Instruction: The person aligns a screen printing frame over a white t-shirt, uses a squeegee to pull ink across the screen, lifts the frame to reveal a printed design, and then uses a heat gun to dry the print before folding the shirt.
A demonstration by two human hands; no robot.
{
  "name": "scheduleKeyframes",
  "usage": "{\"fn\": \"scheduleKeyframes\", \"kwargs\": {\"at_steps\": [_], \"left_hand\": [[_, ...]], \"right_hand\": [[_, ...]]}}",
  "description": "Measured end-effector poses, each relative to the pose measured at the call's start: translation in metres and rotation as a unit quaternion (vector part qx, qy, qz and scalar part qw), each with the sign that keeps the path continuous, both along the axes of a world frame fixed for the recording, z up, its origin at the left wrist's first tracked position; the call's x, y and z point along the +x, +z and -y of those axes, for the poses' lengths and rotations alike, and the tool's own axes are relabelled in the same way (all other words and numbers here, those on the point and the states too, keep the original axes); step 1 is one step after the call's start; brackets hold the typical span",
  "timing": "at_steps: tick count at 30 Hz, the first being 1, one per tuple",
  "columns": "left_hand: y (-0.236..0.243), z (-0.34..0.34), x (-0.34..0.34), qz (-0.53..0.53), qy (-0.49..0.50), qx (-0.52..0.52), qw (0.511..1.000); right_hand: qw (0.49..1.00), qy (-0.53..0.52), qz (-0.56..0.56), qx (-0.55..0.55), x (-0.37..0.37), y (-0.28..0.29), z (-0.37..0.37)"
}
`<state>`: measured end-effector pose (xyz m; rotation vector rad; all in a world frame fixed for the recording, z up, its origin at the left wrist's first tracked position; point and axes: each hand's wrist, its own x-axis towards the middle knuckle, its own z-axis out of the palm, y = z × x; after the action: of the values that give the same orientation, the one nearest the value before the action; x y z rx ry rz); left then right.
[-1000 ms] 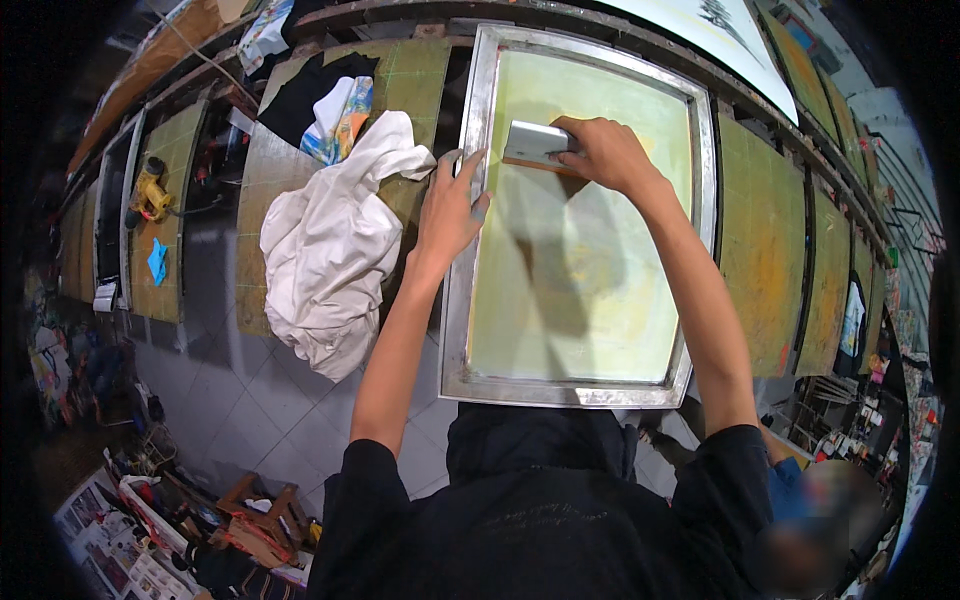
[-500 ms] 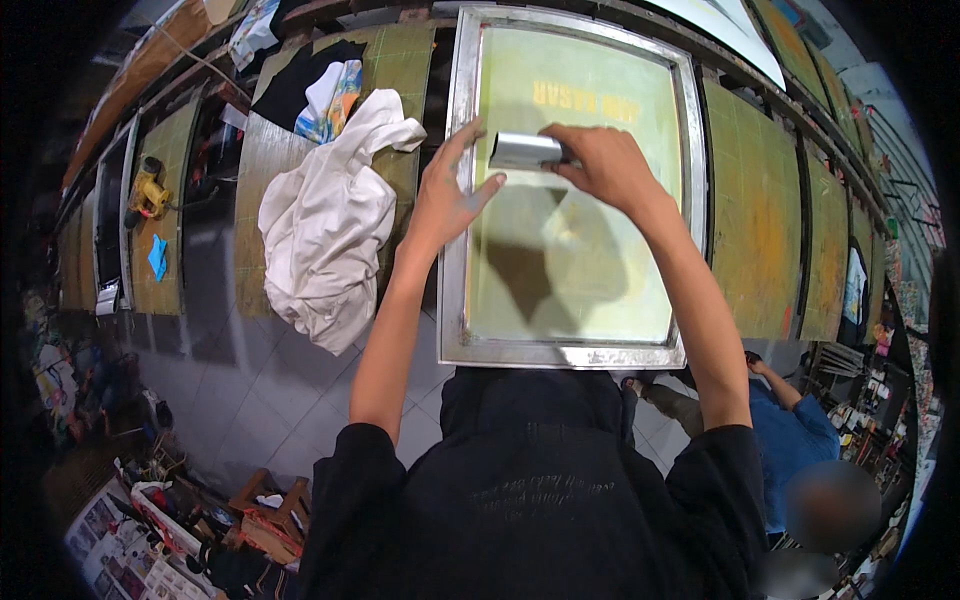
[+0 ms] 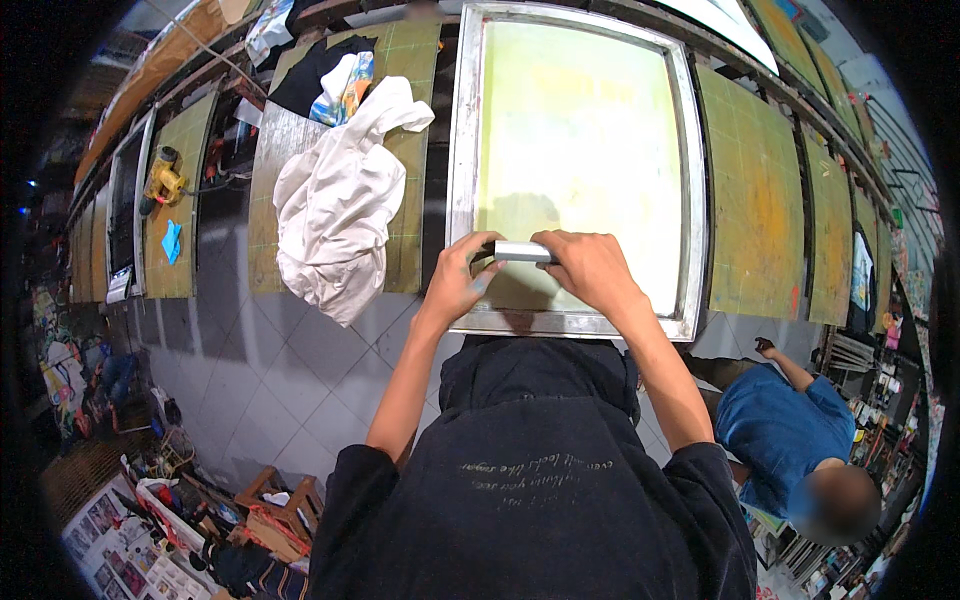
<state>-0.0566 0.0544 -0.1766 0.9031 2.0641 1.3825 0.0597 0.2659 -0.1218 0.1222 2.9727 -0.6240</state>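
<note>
Both my hands grip a silver squeegee over the near part of a pale yellow-green screen in a metal frame. My left hand has fingers wrapped at the squeegee's left end. My right hand holds it from the right, thumb and fingers around the bar. The squeegee lies crosswise, close to the front rail of the frame, and its shadow falls on the mesh. The underside of the bar is mostly hidden.
A crumpled white cloth and black garment lie on the left board. Beyond them sit a yellow power tool and blue scrap. More boards line the right. A person in blue is at lower right.
The squeegee has travelled down the screen toward me. My left hand has left the frame's side and closed on the bar. The person in blue shows more fully at lower right.
</note>
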Motion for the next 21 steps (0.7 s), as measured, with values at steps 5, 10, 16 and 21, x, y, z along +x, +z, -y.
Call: {"fn": "scheduleKeyframes", "kwargs": {"at_steps": [5, 10, 16, 21], "left_hand": [[-0.006, 0.006, 0.007, -0.002, -0.001, -0.008, 1.000], [0.001, -0.007, -0.003, -0.005, -0.010, -0.005, 1.000], [0.034, -0.090, -0.083, -0.128, 0.013, 0.064, 0.990], [0.029, -0.159, -0.175, -0.222, -0.040, 0.025, 0.974]], "right_hand": [[1.000, 0.002, 0.002, 0.013, 0.010, -0.006, 0.008], [1.000, -0.001, 0.010, -0.010, 0.000, -0.002, -0.010], [0.998, -0.004, -0.063, 0.004, -0.089, 0.014, -0.077], [0.995, 0.000, -0.089, 0.053, -0.180, -0.002, -0.133]]}}
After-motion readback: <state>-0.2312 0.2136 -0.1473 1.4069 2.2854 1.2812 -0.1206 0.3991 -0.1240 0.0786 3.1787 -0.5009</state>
